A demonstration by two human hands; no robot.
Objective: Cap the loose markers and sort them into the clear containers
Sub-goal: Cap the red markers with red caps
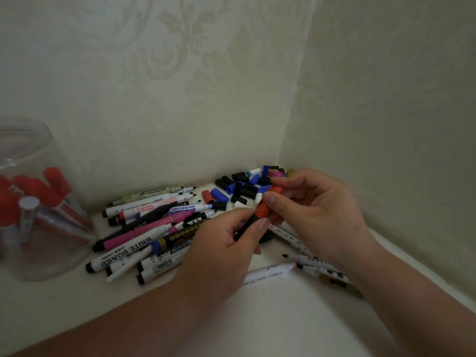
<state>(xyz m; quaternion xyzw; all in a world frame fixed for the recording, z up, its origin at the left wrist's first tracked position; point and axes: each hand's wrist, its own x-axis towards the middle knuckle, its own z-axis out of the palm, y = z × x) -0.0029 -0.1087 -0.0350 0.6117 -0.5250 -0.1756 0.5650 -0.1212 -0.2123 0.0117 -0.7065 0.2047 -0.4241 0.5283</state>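
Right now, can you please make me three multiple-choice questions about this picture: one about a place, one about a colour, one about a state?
1. Where does the clear container stand?
A) left of the marker pile
B) in the far corner
C) at the right wall

2. What colour is the cap pinched by the right hand?
A) blue
B) red
C) white

3. What is the left hand doing?
A) lying flat
B) gripping a black marker
C) reaching into the container

Answers:
1 A, it sits at the picture's left edge, beside the pile.
2 B, the cap between thumb and finger is red.
3 B, its fingers curl round the marker's barrel.
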